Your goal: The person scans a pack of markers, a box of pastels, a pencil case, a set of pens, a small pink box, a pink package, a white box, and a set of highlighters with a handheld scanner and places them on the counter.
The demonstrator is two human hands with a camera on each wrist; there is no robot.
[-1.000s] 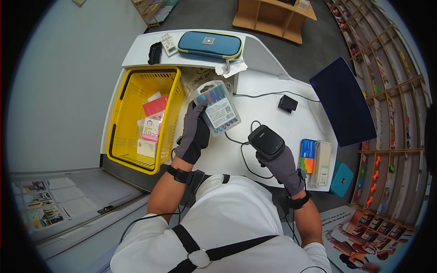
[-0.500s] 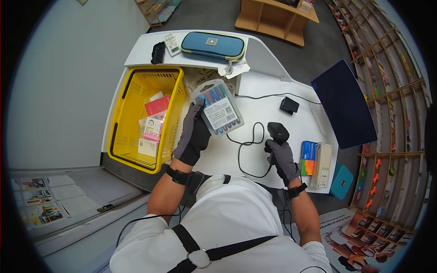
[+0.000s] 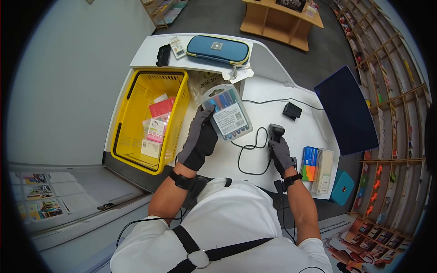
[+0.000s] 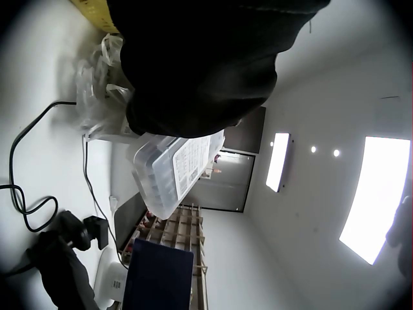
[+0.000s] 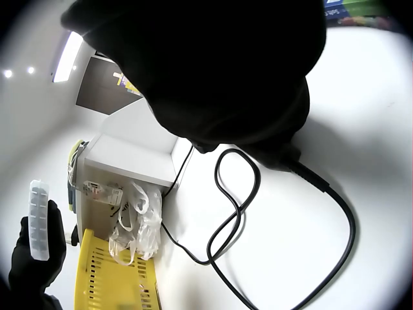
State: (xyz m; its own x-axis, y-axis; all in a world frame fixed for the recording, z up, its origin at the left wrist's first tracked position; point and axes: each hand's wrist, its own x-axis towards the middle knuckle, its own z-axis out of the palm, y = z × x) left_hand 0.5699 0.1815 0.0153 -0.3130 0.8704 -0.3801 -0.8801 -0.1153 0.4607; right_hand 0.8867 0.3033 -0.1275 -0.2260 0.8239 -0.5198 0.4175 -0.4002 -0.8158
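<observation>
The marker case (image 3: 230, 114) is between basket (image 3: 136, 91), left, and scanner (image 3: 276, 131), right; pouch (image 3: 217, 48) behind the basket

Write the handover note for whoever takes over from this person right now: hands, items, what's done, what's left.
Left hand grips the clear marker pack, lifted above the white counter beside the yellow basket, label side up.
Right hand grips the corded scanner low by the counter, apart from the pack. Its cable loops between the hands.
Done: the pack is out of the basket; colourful boxes lie at the counter's right edge.
Left: probably scan this pack, then the packets in the basket.
</observation>
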